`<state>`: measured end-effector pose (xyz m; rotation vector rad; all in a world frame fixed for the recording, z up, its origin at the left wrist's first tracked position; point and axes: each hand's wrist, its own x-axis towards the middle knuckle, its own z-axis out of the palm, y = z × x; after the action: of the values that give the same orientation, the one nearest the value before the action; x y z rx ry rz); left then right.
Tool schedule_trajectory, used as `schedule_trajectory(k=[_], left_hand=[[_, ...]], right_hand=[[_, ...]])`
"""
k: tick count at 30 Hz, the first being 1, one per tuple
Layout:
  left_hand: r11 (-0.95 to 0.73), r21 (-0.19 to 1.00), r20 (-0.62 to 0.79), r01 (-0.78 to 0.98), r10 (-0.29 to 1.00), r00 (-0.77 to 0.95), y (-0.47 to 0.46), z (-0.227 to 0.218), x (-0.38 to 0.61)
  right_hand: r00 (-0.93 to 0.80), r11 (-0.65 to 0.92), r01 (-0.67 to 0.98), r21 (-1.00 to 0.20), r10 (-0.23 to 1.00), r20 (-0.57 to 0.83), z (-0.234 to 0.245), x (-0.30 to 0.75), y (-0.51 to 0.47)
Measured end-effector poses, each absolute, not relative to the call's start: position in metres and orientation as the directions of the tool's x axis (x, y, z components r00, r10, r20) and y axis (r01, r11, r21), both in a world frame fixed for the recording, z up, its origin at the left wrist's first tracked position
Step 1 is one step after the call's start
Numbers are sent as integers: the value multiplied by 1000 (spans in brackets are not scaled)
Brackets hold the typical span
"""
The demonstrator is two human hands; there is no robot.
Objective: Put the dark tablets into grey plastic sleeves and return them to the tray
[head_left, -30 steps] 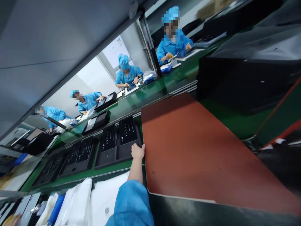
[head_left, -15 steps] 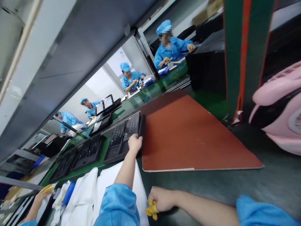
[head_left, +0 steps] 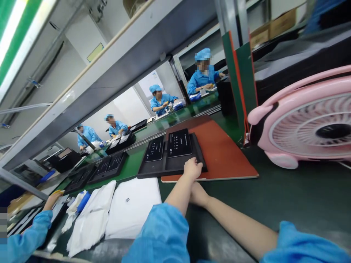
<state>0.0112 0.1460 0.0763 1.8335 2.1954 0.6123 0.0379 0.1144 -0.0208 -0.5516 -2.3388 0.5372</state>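
Note:
My left hand [head_left: 193,168] is closed on the near edge of a black tray [head_left: 153,167], close to its right corner. Two flat black panels with white print lie in the tray, the right panel [head_left: 180,143] and the left panel [head_left: 154,149]. The tray's right part rests over a reddish-brown board [head_left: 233,160], its left part over the green bench surface. My right hand [head_left: 199,195] is just below my left wrist, which hides its fingers; whether it touches anything cannot be seen.
More black trays [head_left: 108,168] stand in a row on the left. White sheets [head_left: 134,204] and a blue object [head_left: 83,201] lie on the near bench. At right stands a pink fan [head_left: 309,120]. A co-worker's hand [head_left: 53,199] shows at far left; other workers sit opposite.
My left hand has drawn the tray rightward, partly onto the brown board. My right hand has moved up beside my left wrist, its yellow finger covers now hidden. The view has shifted, showing more of the fan.

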Motion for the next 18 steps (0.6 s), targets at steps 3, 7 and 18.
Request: schedule_trajectory(k=[3,7,18], left_hand=[[-16,521,372,854,904,-210,88,72,-31],[437,386,410,813,708,-575,18,41,-101],[733,171,139,659,644,-752,-6,-10,-136]], right_hand=[[-572,834,377,-403,552,606,-15,48,129],[-312,695,654,-299,608,730,-9,57,151],[-285,547,792,-271,723,629,-18,55,170]])
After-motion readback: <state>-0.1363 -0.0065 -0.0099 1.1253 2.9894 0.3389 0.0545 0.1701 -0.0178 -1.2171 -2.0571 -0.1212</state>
